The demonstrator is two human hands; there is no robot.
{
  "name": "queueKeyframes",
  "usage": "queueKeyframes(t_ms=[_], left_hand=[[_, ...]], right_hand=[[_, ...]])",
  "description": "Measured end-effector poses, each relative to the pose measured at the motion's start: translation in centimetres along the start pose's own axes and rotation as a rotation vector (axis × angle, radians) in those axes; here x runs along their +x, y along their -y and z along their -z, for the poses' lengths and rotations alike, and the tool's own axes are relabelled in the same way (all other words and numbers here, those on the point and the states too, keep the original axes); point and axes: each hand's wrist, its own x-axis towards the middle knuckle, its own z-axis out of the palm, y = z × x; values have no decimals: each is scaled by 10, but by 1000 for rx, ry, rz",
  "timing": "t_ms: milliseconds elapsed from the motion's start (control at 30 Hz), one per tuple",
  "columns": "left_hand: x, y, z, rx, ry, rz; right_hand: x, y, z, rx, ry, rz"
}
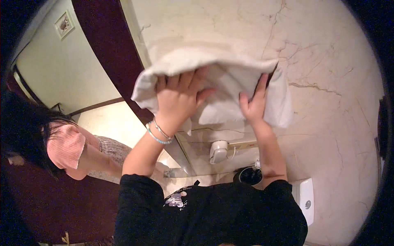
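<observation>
A crumpled white cloth (230,94), perhaps a towel, is held up in front of me, its edges slightly blurred. My left hand (178,94) has its palm against the cloth, with fingertips tucked beneath the upper fold and the thumb stretched to the right. At the cloth's right side, my right hand (255,104) grips near the edge, fingers pointing upward and thumb apart. A dark narrow strip shows beside those fingers; I cannot tell what it is. Bracelets (159,133) circle my left wrist.
Another person in a pink top (67,145) stands close on my left, by a dark red panel (102,45). Marbled wall (320,82) spans the right. Below are a white wall-mounted device (218,151), a dark bin (251,175) and a white fixture with a round button (305,201).
</observation>
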Motion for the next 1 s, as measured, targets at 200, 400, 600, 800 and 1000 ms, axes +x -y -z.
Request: queueKeyframes(t_ms=[200,400,600,800,1000], left_hand=[[-30,-7,-9,-22,77,12],[11,-2,18,41,62,45],[109,34,66,61,-331,-58],[120,46,58,238,-425,-133],[27,22,8,-101,-181,-164]], right_hand=[[-6,3,6,-22,83,-47],[72,25,28,-69,37,162],[172,65,63,-235,-7,304],[163,48,49,-104,-73,301],[127,37,39,21,-87,260]])
